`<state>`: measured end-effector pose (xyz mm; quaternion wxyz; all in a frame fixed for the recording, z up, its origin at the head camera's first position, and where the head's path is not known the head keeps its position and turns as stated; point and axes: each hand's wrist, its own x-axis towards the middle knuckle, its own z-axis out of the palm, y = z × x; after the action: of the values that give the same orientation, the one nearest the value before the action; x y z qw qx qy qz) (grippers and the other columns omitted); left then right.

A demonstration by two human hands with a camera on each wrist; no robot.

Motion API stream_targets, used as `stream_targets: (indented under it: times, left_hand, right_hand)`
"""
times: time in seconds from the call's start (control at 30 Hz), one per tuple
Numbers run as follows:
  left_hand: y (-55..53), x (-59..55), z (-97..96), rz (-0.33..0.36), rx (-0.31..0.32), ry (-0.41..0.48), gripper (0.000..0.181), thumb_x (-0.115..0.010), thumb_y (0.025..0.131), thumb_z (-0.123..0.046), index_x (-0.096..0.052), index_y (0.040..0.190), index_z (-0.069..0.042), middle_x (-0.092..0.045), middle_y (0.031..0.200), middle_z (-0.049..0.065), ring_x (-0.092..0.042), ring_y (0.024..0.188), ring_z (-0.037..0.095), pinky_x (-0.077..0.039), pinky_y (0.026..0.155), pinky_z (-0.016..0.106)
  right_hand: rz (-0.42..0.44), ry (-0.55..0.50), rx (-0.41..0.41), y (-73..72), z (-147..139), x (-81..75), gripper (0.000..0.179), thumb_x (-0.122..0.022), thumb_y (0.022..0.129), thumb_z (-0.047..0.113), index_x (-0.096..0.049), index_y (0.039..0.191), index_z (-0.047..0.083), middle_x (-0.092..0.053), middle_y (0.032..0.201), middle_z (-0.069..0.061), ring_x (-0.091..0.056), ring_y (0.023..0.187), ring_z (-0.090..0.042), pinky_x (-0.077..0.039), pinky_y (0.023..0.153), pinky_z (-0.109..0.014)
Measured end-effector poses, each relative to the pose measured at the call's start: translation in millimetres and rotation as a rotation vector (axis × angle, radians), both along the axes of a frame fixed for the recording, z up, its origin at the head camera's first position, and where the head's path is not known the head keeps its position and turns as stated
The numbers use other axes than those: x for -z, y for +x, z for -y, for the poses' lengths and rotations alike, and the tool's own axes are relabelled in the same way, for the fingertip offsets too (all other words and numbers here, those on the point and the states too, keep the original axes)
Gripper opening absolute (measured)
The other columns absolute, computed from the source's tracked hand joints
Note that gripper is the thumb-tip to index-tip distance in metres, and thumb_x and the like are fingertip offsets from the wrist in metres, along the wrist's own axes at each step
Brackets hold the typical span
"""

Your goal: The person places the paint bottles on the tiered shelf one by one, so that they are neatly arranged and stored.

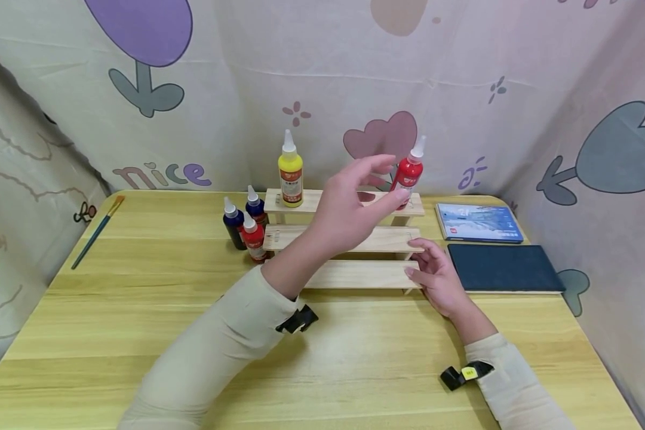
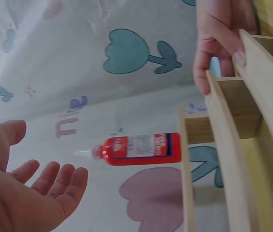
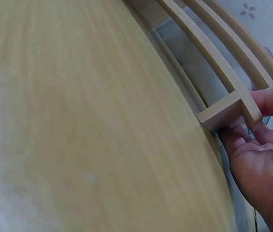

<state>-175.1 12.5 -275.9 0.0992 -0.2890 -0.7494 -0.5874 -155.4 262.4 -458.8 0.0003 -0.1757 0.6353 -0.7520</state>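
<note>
A red paint bottle [image 1: 410, 170] with a white nozzle cap stands near the right end of the top step of a three-step wooden rack [image 1: 365, 275]. My left hand [image 1: 352, 206] is raised before it, thumb and fingers spread. In the left wrist view a gap shows between the left hand [image 2: 35, 188] and the red bottle [image 2: 141, 149]. With thumb and fingers my right hand [image 1: 438, 280] grips the rack's right end at the lower steps. A yellow paint bottle [image 1: 291, 176] stands at the top step's left end.
Two dark blue bottles [image 1: 233, 224] and another red bottle [image 1: 254, 239] stand left of the rack. A paintbrush [image 1: 98, 233] lies at the far left. On the right lie a blue-and-white box [image 1: 478, 223] and a dark book [image 1: 505, 269]. A printed curtain [image 1: 236, 89] hangs behind.
</note>
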Motion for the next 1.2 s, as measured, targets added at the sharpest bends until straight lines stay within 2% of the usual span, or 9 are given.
stream_targets:
  times: [0.1,0.27,0.53,0.8,0.97,1.1,1.2]
  left_hand:
    - [7.7,-4.5,9.5,-0.044,-0.010,0.022,0.050,-0.074,0.093,-0.019,-0.057,0.138,-0.007,-0.062,0.125,0.005,-0.062,0.107,0.013,-0.054,0.087,0.033]
    - [20.4,-9.1,29.7,-0.049,-0.063,0.063,0.049,-0.074,0.092,-0.016,-0.057,0.138,-0.008,-0.062,0.125,0.001,-0.060,0.110,0.011,-0.054,0.089,0.032]
    - [31.2,-4.6,65.8,-0.104,-0.130,0.153,0.048,-0.074,0.090,-0.005,-0.058,0.135,-0.002,-0.063,0.122,0.003,-0.061,0.109,0.014,-0.054,0.091,0.036]
    - [36.9,-2.0,103.0,-0.112,-0.226,0.199,0.045,-0.071,0.089,0.004,-0.058,0.132,-0.001,-0.064,0.120,0.003,-0.061,0.108,0.020,-0.053,0.092,0.040]
    - [36.8,1.4,125.6,-0.091,-0.320,0.183,0.044,-0.069,0.091,0.003,-0.058,0.133,-0.002,-0.063,0.121,-0.001,-0.061,0.110,0.020,-0.051,0.095,0.037]
    - [34.9,4.6,142.7,-0.090,-0.396,0.163,0.042,-0.068,0.092,0.003,-0.059,0.133,-0.001,-0.063,0.121,-0.001,-0.061,0.110,0.020,-0.050,0.096,0.035]
    - [31.9,9.3,154.3,-0.064,-0.450,0.132,0.042,-0.069,0.092,0.001,-0.059,0.133,-0.003,-0.063,0.120,0.001,-0.061,0.110,0.019,-0.050,0.097,0.034]
  right_hand:
    - [0.009,0.004,0.002,0.6,1,-0.7,0.054,-0.054,0.085,-0.028,-0.042,0.134,-0.010,-0.059,0.122,-0.009,-0.052,0.108,-0.025,-0.048,0.090,-0.028]
    - [0.011,0.010,0.002,0.6,1,-1.8,0.054,-0.055,0.085,-0.027,-0.043,0.134,-0.009,-0.058,0.122,-0.009,-0.051,0.109,-0.025,-0.047,0.092,-0.028]
    - [0.017,0.008,0.000,1.0,2,0.0,0.054,-0.054,0.085,-0.028,-0.043,0.134,-0.008,-0.058,0.123,-0.009,-0.051,0.110,-0.026,-0.048,0.091,-0.028]
    - [0.019,0.014,0.003,0.8,2,1.4,0.055,-0.055,0.086,-0.027,-0.045,0.135,-0.006,-0.058,0.123,-0.009,-0.051,0.111,-0.026,-0.047,0.093,-0.029]
    - [0.010,0.007,0.022,1.7,1,0.6,0.055,-0.054,0.084,-0.029,-0.045,0.134,-0.007,-0.059,0.121,-0.008,-0.052,0.109,-0.024,-0.047,0.092,-0.028]
    - [0.008,0.005,0.012,1.7,1,0.1,0.055,-0.054,0.084,-0.028,-0.043,0.135,-0.009,-0.059,0.121,-0.009,-0.052,0.109,-0.024,-0.048,0.091,-0.028]
    - [0.011,0.008,0.010,2.0,1,-0.6,0.055,-0.054,0.085,-0.028,-0.043,0.135,-0.009,-0.059,0.121,-0.009,-0.052,0.109,-0.024,-0.048,0.090,-0.028]
